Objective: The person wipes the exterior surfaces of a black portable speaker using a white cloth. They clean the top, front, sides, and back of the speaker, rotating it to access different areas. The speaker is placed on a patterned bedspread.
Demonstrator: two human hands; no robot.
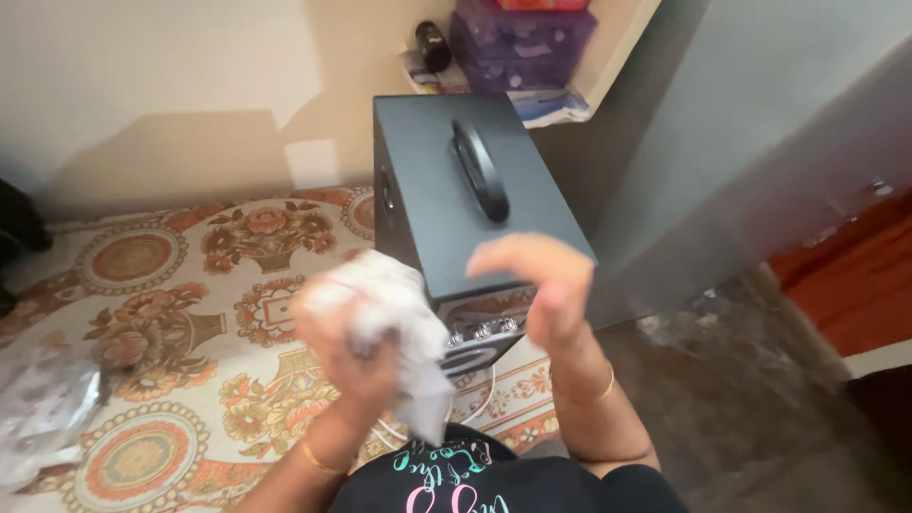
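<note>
Cloth (394, 313) in left hand (347, 347), speaker (465, 199) edge

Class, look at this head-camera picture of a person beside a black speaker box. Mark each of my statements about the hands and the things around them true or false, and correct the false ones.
1. The left hand grips a white cloth. True.
2. The right hand holds a screwdriver. False: it is empty, fingers spread, in front of the speaker box.
3. The speaker box has a carrying handle on its top. True.
4. The speaker box stands on a plain blue sheet. False: it stands on a floral-patterned covering.
5. Purple plastic boxes sit behind the speaker box. True.
</note>
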